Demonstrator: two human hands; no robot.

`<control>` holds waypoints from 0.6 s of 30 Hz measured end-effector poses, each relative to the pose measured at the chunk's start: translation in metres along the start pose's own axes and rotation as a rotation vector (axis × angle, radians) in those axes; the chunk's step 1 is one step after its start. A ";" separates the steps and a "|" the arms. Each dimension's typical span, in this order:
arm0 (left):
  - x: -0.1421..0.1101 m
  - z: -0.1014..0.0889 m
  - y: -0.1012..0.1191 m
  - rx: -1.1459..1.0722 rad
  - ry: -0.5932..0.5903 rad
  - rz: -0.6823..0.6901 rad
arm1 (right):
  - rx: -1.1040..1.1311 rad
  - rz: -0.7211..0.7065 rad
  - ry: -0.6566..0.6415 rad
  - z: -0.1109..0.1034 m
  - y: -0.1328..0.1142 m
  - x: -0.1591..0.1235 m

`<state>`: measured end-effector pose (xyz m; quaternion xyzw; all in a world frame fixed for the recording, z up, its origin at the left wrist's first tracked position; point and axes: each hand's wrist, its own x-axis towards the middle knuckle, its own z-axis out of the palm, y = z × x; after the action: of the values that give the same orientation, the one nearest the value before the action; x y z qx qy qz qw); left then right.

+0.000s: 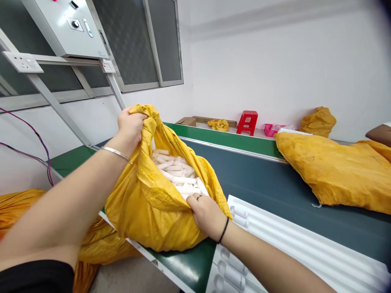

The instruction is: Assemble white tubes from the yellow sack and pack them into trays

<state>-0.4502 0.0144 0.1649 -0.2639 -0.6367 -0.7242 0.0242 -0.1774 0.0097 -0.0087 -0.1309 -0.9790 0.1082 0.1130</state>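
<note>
A yellow woven sack (152,215) stands on the green edge of the bench, its mouth gaping toward me. Inside it lie many white tubes (180,171). My left hand (131,126) is closed round the bunched top of the sack at its far left corner. The near rim of the mouth is pinched by my right hand (206,213), its fingertips just beside the tubes. Right of the sack, partly under my right forearm, lies a white grooved tray (293,244) with a few white cylinders (232,276) in its left ends.
A dark conveyor belt (244,175) runs behind the sack. Another full yellow sack (336,167) lies on it at right, near another person's arm (380,134). A red stool (247,122) stands by the wall. A control box (70,28) hangs upper left; more sacks (106,240) lie below.
</note>
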 end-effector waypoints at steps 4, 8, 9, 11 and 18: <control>0.027 -0.007 0.020 0.040 -0.033 0.049 | 0.015 0.028 0.030 -0.013 0.008 0.016; 0.030 -0.012 0.023 0.065 -0.029 0.092 | 0.047 0.002 0.020 -0.006 0.010 0.020; 0.025 -0.012 0.017 0.080 -0.041 0.088 | 0.055 -0.009 0.010 0.000 0.009 0.017; 0.008 -0.013 0.002 0.120 -0.080 0.069 | 0.070 -0.042 -0.020 0.013 0.007 0.006; -0.075 -0.050 -0.049 0.365 -0.181 0.046 | 0.096 -0.253 -0.081 0.049 -0.008 -0.045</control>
<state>-0.4212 -0.0460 0.0868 -0.3335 -0.7506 -0.5696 0.0309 -0.1489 -0.0193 -0.0623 0.0034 -0.9851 0.1450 0.0924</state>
